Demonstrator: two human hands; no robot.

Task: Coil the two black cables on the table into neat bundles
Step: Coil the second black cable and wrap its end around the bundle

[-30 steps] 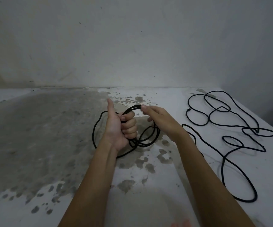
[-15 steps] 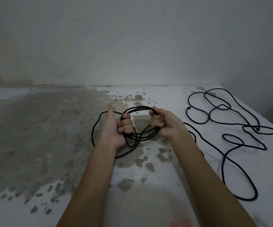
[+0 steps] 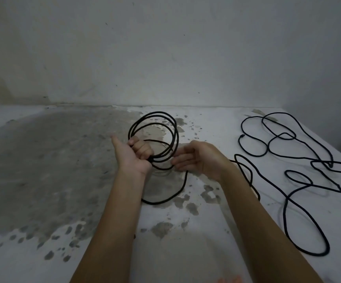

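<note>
My left hand (image 3: 135, 152) grips a coil of black cable (image 3: 173, 129), several loops standing upright above the table, thumb stuck out to the left. A loose tail of this cable (image 3: 183, 185) hangs from the coil and curves down onto the table. My right hand (image 3: 200, 158) is beside the coil's lower right, fingers relaxed, its fingertips at the loops; no grip shows. The second black cable (image 3: 300, 160) lies uncoiled in loose loops on the right part of the table.
The white table (image 3: 186, 252) has a large grey worn patch (image 3: 43, 160) on its left half and small grey spots in the middle. A pale wall stands behind it. The table's right edge runs close past the loose cable.
The coil has been lifted and turned upright in my left hand. My right hand has let go of the loops and opened beside them.
</note>
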